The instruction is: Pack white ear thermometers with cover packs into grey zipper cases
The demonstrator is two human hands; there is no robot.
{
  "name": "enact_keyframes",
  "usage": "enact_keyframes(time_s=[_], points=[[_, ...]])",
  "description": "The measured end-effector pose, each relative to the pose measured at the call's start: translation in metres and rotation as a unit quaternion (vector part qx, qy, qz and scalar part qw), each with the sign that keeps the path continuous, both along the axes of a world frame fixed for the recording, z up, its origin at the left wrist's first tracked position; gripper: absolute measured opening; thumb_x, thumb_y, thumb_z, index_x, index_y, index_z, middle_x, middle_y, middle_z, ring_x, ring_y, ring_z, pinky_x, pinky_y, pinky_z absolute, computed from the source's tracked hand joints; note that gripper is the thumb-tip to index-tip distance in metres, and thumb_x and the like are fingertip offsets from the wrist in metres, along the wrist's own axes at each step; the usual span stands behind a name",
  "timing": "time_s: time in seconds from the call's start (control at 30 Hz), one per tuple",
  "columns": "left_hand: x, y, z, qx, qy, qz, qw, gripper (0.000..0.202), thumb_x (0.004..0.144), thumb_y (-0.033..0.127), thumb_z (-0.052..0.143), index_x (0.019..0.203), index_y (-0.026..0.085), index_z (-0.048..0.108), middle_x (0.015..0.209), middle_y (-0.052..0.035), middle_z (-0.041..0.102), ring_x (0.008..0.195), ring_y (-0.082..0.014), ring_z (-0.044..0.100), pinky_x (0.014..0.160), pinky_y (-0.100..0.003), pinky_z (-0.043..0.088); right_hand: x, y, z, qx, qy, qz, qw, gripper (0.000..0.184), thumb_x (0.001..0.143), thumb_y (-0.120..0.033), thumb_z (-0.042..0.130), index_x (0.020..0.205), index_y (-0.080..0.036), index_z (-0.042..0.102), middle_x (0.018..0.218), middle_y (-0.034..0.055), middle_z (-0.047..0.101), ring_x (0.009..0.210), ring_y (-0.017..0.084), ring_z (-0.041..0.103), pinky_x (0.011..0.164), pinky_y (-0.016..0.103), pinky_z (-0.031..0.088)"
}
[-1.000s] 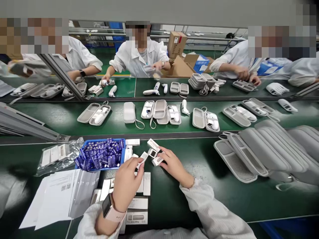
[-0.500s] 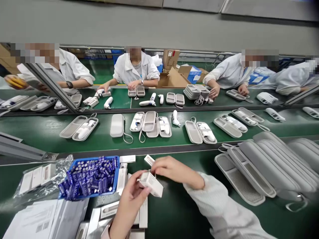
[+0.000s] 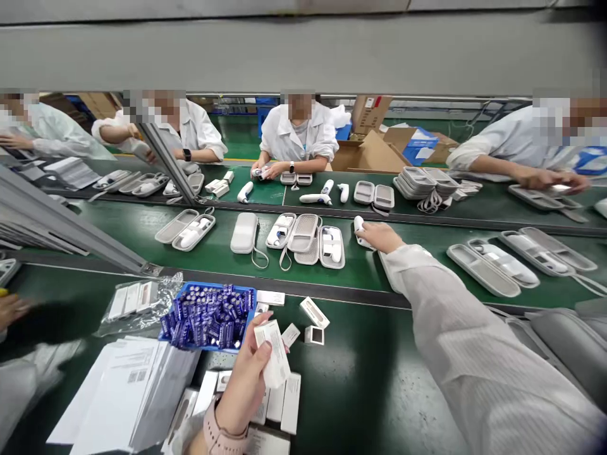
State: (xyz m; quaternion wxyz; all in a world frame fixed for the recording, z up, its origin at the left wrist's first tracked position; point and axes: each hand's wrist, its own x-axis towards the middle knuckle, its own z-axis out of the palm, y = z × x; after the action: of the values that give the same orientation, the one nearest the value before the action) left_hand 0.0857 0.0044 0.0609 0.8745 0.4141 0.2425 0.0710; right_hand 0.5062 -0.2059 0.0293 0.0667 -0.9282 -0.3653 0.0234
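Note:
My left hand [image 3: 246, 379] is closed round a small white box [image 3: 272, 354], held above the near green bench. My right hand [image 3: 379, 237] reaches far out over the green conveyor belt [image 3: 227, 272], its fingers closing on a white handheld thermometer [image 3: 359, 227] that lies there. Two small open white boxes [image 3: 313, 319] lie on the bench between my arms. Flat white cartons [image 3: 287, 404] lie under my left wrist.
A blue tray of purple batteries [image 3: 208, 315] sits left of my hand, with a plastic bag [image 3: 135, 300] and paper leaflets [image 3: 118, 392] beside it. Open grey cases [image 3: 303, 237] ride the belt. Several people in white coats work across the line. Stacked grey cases [image 3: 564, 341] at right.
My right hand left the small boxes and stretched out across the belt to the thermometer. My left hand kept the white box and turned it upright. The view swung to the right.

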Motion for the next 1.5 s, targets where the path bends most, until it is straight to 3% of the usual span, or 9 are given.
enact_keyframes(time_s=[0.27, 0.43, 0.57, 0.8, 1.0, 1.1, 1.23, 1.33, 1.5], points=[[-0.005, -0.006, -0.003, 0.171, 0.024, -0.020, 0.985, 0.066, 0.068, 0.067, 0.079, 0.114, 0.023, 0.065, 0.093, -0.0043, 0.064, 0.085, -0.0209, 0.060, 0.077, -0.032, 0.048, -0.016, 0.002, 0.030, 0.105, -0.081, 0.036, 0.990, 0.010, 0.070, -0.015, 0.073, 0.078, -0.014, 0.068, 0.112, 0.0180, 0.069, 0.105, 0.031, 0.058, 0.094, 0.040, 0.038], [-0.007, -0.026, 0.015, 0.356, -0.050, -0.034, 0.933, 0.053, 0.077, 0.055, 0.077, 0.119, 0.025, 0.066, 0.117, -0.0069, 0.061, 0.103, -0.0263, 0.059, 0.088, -0.035, 0.046, -0.114, -0.021, 0.052, 0.283, -0.087, -0.092, 0.951, 0.027, 0.091, -0.039, 0.052, 0.109, -0.018, 0.056, 0.103, 0.0141, 0.071, 0.092, 0.030, 0.067, 0.080, 0.041, 0.050], [-0.008, -0.063, 0.031, 0.360, -0.086, -0.079, 0.925, 0.063, 0.081, 0.053, 0.075, 0.135, 0.030, 0.053, 0.112, -0.0039, 0.061, 0.094, -0.0209, 0.060, 0.084, -0.031, 0.048, -0.254, -0.033, 0.066, 0.645, 0.041, 0.007, 0.763, 0.036, 0.088, -0.043, 0.065, 0.114, -0.030, 0.044, 0.092, 0.0032, 0.072, 0.085, 0.026, 0.069, 0.080, 0.044, 0.054], [-0.003, -0.130, 0.025, 0.401, -0.135, -0.146, 0.894, 0.068, 0.074, 0.062, 0.076, 0.126, 0.030, 0.048, 0.102, -0.0004, 0.061, 0.090, -0.0191, 0.060, 0.083, -0.030, 0.048, -0.405, -0.054, 0.037, 0.706, 0.236, -0.184, 0.642, 0.033, 0.088, -0.050, 0.067, 0.111, -0.027, 0.064, 0.101, 0.0055, 0.061, 0.085, 0.020, 0.063, 0.071, 0.032, 0.054], [0.004, -0.171, 0.015, 0.472, -0.140, -0.306, 0.814, 0.078, 0.095, 0.071, 0.012, 0.158, 0.025, 0.020, 0.134, -0.0149, 0.047, 0.123, -0.0289, 0.051, 0.106, -0.047, 0.040, -0.411, -0.083, 0.007, 0.751, 0.357, -0.283, 0.478, 0.060, 0.066, -0.050, 0.087, 0.115, -0.027, 0.062, 0.108, 0.0059, 0.070, 0.095, 0.026, 0.068, 0.082, 0.037, 0.056], [0.012, -0.184, 0.015, 0.523, -0.139, -0.313, 0.780, 0.085, 0.091, 0.076, 0.008, 0.159, 0.027, 0.021, 0.160, -0.0139, 0.021, 0.148, -0.0338, 0.019, 0.119, -0.054, 0.020, -0.404, -0.100, 0.008, 0.753, 0.402, -0.301, 0.425, 0.050, 0.067, -0.037, 0.086, 0.111, -0.023, 0.065, 0.110, 0.0078, 0.073, 0.099, 0.028, 0.070, 0.085, 0.040, 0.057], [0.064, -0.204, 0.006, 0.438, -0.078, -0.355, 0.823, 0.073, 0.097, 0.068, 0.007, 0.156, 0.028, 0.024, 0.158, -0.0107, 0.033, 0.144, -0.0250, 0.035, 0.118, -0.044, 0.030, -0.394, -0.137, 0.009, 0.796, 0.367, -0.320, 0.359, 0.048, 0.066, -0.034, 0.085, 0.108, -0.025, 0.064, 0.107, 0.0068, 0.075, 0.089, 0.028, 0.074, 0.073, 0.039, 0.062], [0.122, -0.239, -0.013, 0.363, 0.073, -0.446, 0.814, 0.063, 0.099, 0.061, 0.035, 0.138, 0.013, 0.047, 0.118, -0.0167, 0.067, 0.097, -0.0240, 0.070, 0.079, -0.035, 0.057, -0.382, -0.174, 0.007, 0.823, 0.287, -0.330, 0.362, 0.049, 0.062, -0.031, 0.087, 0.106, -0.026, 0.064, 0.109, 0.0051, 0.076, 0.089, 0.027, 0.075, 0.068, 0.034, 0.063], [0.172, -0.312, -0.033, 0.334, 0.096, -0.523, 0.778, 0.046, 0.099, 0.054, 0.049, 0.103, 0.012, 0.065, 0.082, -0.0044, 0.070, 0.064, -0.0141, 0.067, 0.062, -0.030, 0.056, -0.354, -0.215, 0.010, 0.791, 0.304, -0.345, 0.404, 0.045, 0.062, -0.026, 0.084, 0.103, -0.023, 0.066, 0.114, 0.0071, 0.074, 0.085, 0.028, 0.075, 0.065, 0.035, 0.064]])
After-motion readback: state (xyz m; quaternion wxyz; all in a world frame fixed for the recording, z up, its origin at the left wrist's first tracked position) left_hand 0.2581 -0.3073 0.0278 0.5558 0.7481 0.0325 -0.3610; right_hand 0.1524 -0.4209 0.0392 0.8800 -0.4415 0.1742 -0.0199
